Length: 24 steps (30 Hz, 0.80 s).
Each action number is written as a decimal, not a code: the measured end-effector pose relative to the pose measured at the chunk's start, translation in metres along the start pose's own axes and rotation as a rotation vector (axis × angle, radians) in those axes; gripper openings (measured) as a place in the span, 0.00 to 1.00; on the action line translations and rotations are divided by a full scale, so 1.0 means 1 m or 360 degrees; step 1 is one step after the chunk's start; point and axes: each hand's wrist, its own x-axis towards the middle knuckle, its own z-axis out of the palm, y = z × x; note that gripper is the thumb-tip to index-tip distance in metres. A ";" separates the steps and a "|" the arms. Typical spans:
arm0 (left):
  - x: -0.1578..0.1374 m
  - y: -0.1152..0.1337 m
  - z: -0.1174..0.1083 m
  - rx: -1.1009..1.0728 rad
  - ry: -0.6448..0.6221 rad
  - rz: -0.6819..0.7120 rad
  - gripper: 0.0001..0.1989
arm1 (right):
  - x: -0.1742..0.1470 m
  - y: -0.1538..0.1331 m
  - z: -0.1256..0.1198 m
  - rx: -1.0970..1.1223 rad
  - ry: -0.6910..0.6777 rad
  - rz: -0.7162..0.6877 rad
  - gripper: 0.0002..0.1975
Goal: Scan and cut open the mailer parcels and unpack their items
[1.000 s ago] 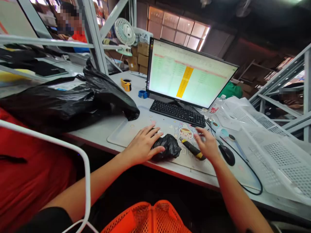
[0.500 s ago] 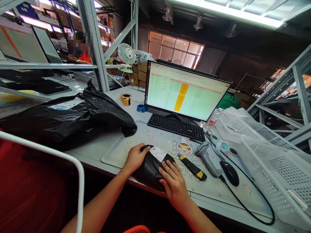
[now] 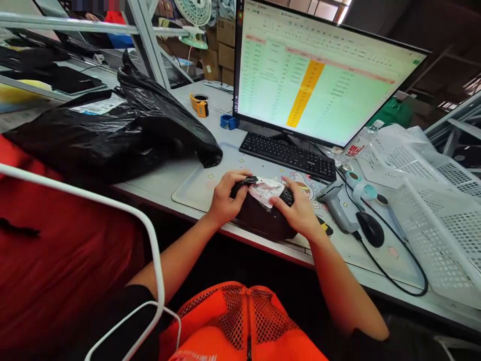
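Note:
A small black plastic parcel (image 3: pixel 259 219) with a crumpled white label (image 3: pixel 266 189) rests at the desk's front edge, over the printed mat. On its left side, my left hand (image 3: pixel 228 197) pinches the black film between thumb and fingers. My right hand (image 3: pixel 299 208) grips the opposite side, with its thumb on the label. Beneath my right wrist, a utility knife (image 3: pixel 325 226) shows only its yellow-and-black end. The grey barcode scanner (image 3: pixel 340 208) lies just right of that hand.
A larger black plastic bag (image 3: pixel 108 133) covers the desk's left side. Behind my hands stand a keyboard (image 3: pixel 287 155) and a monitor (image 3: pixel 319 70). To the right are a mouse (image 3: pixel 370 229), its looping cable and white perforated baskets (image 3: pixel 443 235). A white metal rail (image 3: pixel 148 225) crosses the lower left.
My right hand has gone from lying flat on the parcel to gripping its right side. The label is now more crumpled. The view has tilted down and come closer.

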 end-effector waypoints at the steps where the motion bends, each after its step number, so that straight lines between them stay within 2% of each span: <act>1: -0.004 0.000 0.000 0.0020 -0.0042 -0.0071 0.07 | 0.001 0.003 0.003 0.0019 -0.0048 0.0028 0.35; 6: -0.010 0.008 -0.018 0.0011 -0.0296 -0.0359 0.15 | -0.008 0.005 0.006 0.0109 -0.0080 -0.0124 0.34; 9: 0.001 0.021 -0.031 -0.0024 -0.0486 -0.0569 0.26 | -0.017 -0.001 0.001 0.0072 -0.0203 -0.0236 0.35; 11: 0.010 0.032 -0.037 0.0088 -0.0572 -0.0689 0.32 | -0.025 -0.005 -0.001 0.0014 -0.0267 -0.0335 0.35; 13: 0.015 0.042 -0.041 0.0234 -0.0693 -0.0695 0.27 | -0.033 -0.005 -0.003 -0.0045 -0.0282 -0.0419 0.35; 16: 0.010 0.055 -0.046 0.0229 -0.0857 -0.0481 0.16 | -0.049 -0.003 -0.005 -0.0065 -0.0285 -0.0456 0.36; 18: 0.000 0.061 -0.048 0.0185 -0.0881 -0.0310 0.14 | -0.059 -0.003 -0.007 -0.0028 -0.0296 -0.0425 0.38; 21: -0.016 0.067 -0.047 0.0199 -0.0796 -0.0046 0.12 | -0.066 -0.013 -0.008 0.0045 -0.0241 -0.0358 0.36; 24: -0.020 0.068 -0.045 0.0259 -0.0589 0.0272 0.16 | -0.059 -0.026 -0.009 0.0023 0.0000 -0.0409 0.22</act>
